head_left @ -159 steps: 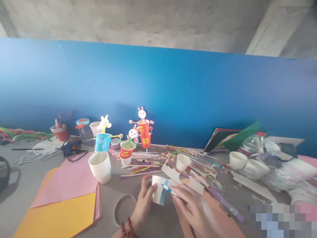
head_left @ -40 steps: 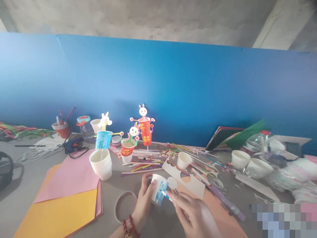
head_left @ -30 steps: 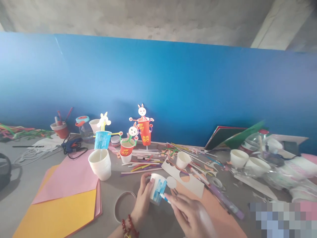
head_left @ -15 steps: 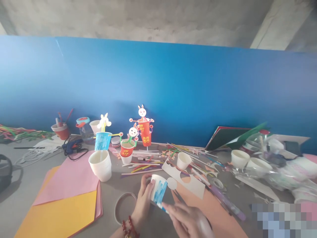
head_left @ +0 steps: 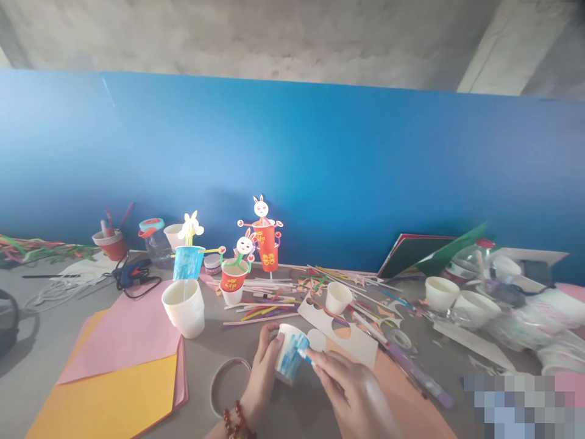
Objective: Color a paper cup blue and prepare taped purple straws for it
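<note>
My left hand is closed around a white paper cup, tilted toward me, with blue strokes covering part of its side. Pinched in my right hand is a blue marker, its tip at the upper right of the coloured patch. A roll of tape lies beside my left wrist. Just right of the held cup is a white paper disc. Beyond my hands, a blue-coloured cup with a rabbit-eared figure stands on a stick in a stack of white cups.
Rabbit figures on red cups stand at the back. Coloured sticks and paper scraps lie in the middle. Pink and yellow sheets are on the left, near a blue glue gun. Plastic-wrapped cups crowd the right.
The marker tip has moved from the cup's lower end up to the right side of the blue patch. My right hand rose with it, and the blue area looks wider.
</note>
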Demonstrator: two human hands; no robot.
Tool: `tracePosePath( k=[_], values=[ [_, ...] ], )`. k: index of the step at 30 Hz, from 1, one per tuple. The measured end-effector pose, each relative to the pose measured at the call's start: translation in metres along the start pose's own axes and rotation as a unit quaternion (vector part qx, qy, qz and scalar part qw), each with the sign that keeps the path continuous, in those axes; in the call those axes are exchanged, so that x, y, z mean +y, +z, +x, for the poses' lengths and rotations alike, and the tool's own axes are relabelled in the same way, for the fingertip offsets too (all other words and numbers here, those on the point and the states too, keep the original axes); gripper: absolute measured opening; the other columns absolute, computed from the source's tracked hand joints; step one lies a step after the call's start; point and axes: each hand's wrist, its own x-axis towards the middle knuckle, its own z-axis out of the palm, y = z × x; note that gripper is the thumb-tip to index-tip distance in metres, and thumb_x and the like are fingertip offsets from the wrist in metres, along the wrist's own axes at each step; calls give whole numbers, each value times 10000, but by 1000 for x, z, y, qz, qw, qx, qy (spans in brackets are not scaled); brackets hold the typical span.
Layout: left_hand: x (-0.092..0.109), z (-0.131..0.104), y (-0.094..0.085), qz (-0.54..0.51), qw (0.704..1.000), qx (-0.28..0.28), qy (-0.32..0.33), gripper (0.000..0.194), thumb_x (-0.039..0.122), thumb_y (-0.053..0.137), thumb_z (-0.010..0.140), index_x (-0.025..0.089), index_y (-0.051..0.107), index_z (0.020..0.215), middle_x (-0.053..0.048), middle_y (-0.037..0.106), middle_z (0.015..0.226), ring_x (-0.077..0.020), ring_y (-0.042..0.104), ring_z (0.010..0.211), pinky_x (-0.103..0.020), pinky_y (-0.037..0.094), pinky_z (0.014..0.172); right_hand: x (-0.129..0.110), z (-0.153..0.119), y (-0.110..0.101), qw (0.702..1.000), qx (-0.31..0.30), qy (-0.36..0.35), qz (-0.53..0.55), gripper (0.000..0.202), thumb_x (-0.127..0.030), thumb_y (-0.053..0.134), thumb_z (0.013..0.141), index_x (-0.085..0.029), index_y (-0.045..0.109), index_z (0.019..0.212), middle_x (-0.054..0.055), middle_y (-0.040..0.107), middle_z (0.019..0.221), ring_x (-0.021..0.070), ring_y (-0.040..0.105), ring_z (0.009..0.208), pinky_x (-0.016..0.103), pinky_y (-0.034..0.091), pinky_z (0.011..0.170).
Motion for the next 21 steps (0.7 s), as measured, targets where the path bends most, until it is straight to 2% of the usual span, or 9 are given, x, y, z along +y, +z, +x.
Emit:
tracePosePath(
  k=[2,7,10,14,18,21],
  values=[
    [0,0,0,4,1000,4,3,447,615,549,841,257,474,1098,-7,617,886,-209,584,798,-311,453,727,0,0,0,1000,15,17,-4,345,-304,381,1037,-278,663,1233,31,747,811,154,731,693,185,574,644],
    [-1,1,-1,0,1000,-8,4,413,587,534,858,254,464,1091,0,613,872,-200,567,795,-301,447,715,0,1,-1,1000,-3,7,0,338,-297,391,1032,-282,658,1240,30,756,859,151,736,716,184,572,658],
    [-2,2,-1,6,1000,-8,11,397,572,530,869,250,467,1092,1,618,870,-196,558,798,-300,444,723,1,1,-1,999,15,34,-13,324,-304,403,1029,-281,670,1211,27,758,854,156,742,728,188,574,663],
    [-2,1,-1,-3,1000,-8,13,392,567,538,865,244,468,1076,3,618,843,-191,563,763,-299,447,704,3,-2,0,1000,-13,7,-8,331,-289,410,1021,-296,649,1249,38,769,902,162,748,773,184,572,683],
    [0,-1,0,21,1000,1,18,384,558,544,867,244,481,1079,-8,633,885,-197,576,802,-300,451,728,3,-1,-1,999,-2,26,-34,332,-281,393,1023,-271,665,1213,42,759,851,169,736,707,208,568,668],
    [0,-2,1,25,999,6,22,406,573,558,854,245,488,1084,-13,641,897,-205,589,811,-298,457,717,2,2,-4,998,-31,20,-47,337,-268,382,1020,-267,673,1188,32,739,803,169,718,650,215,548,602]
  ],
)
